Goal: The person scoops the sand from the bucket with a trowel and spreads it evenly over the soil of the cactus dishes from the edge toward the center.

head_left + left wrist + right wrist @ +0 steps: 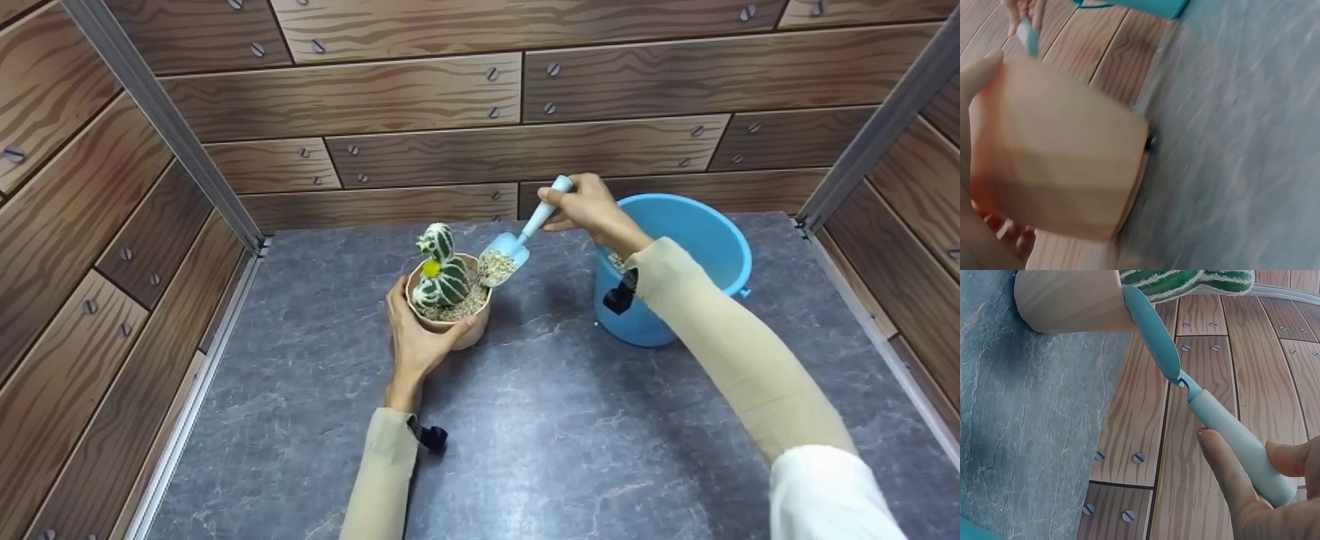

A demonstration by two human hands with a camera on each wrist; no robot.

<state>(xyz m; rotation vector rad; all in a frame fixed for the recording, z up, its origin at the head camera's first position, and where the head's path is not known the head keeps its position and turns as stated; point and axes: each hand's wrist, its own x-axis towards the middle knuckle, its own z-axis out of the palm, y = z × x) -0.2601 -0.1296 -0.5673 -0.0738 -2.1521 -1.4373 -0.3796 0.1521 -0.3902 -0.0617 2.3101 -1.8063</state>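
At the left, the plank-patterned side wall [90, 315] meets the grey tabletop [525, 420]; a wide strip of surface lies between that edge and the left hand [420, 337], which curls round a pot [471, 336], thumb at its near rim; the pot, with a cactus [450, 281], is left of the table's middle; a scoop [517, 244] bearing granules [495, 267] slants at its right rim, handle pinched in the right hand [591, 207]; more tabletop separates pot from blue bucket [637, 311]; another strip reaches the right wall [900, 247].
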